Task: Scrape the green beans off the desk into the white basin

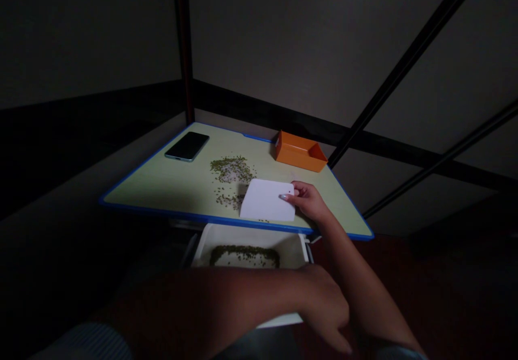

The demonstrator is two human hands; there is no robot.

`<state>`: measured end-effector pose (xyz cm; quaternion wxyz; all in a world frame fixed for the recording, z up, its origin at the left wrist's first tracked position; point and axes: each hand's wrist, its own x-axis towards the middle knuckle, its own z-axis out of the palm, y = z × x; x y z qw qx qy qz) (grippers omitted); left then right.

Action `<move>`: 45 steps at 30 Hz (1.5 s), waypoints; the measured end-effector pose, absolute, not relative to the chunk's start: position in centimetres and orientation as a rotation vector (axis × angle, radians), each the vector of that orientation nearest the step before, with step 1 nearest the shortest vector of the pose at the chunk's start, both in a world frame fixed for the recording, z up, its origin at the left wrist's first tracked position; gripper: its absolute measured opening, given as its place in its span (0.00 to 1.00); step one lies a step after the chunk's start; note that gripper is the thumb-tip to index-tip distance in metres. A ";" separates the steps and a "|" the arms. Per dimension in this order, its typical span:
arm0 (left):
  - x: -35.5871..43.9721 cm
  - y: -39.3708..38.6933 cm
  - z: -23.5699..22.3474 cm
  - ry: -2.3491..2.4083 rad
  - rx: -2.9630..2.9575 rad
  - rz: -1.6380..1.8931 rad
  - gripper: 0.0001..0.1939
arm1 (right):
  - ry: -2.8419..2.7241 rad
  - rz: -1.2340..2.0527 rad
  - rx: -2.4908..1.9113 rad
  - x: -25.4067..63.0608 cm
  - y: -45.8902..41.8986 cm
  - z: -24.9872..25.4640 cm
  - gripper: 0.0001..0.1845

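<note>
My right hand (308,200) pinches the right edge of a white flat plastic scraper (265,201), thumb on top. The scraper lies low over the tabletop (162,187) at its front edge, covering part of what is beneath. Small greenish grains or seeds (232,169) are scattered to its left and behind it. My left hand (326,306) hangs in front of the table, its forearm crossing over a white drawer (251,234). One finger of it points down, apart from the rest; nothing shows in it. More green grains (245,252) lie inside the drawer.
A dark-screened phone (188,146) lies at the table's back left. An orange open box (300,152) stands at the back right. Blue trim (157,209) edges the table, and panelled walls rise close behind it. The surroundings are dim.
</note>
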<state>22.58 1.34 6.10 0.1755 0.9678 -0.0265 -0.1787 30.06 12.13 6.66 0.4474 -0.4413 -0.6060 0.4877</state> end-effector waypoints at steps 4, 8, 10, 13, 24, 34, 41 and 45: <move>22.7 1.4 5.6 -0.074 2.741 -0.459 0.20 | -1.450 1.121 -1.066 30.3 12.1 6.8 0.20; 22.8 1.4 5.6 -0.094 2.742 -0.492 0.21 | -1.363 0.962 -1.056 30.6 12.5 6.7 0.20; 22.7 1.4 5.7 -0.093 2.747 -0.520 0.22 | -1.377 0.960 -1.071 30.6 12.7 6.6 0.20; 22.7 1.3 5.8 -0.081 2.754 -0.520 0.22 | -1.433 1.011 -1.105 30.6 12.7 6.5 0.20; 22.6 1.4 6.1 -0.111 2.768 -0.571 0.26 | -1.458 1.078 -1.127 30.6 12.5 6.4 0.21; 22.8 1.3 5.3 -0.093 2.763 -0.448 0.22 | -1.468 0.994 -1.130 30.9 12.6 6.4 0.22; 22.6 1.4 5.7 -0.083 2.752 -0.499 0.23 | -1.541 1.056 -1.141 30.9 12.5 6.6 0.22; 22.5 1.3 5.9 -0.078 2.752 -0.465 0.22 | -1.531 1.103 -1.167 31.0 12.5 6.5 0.23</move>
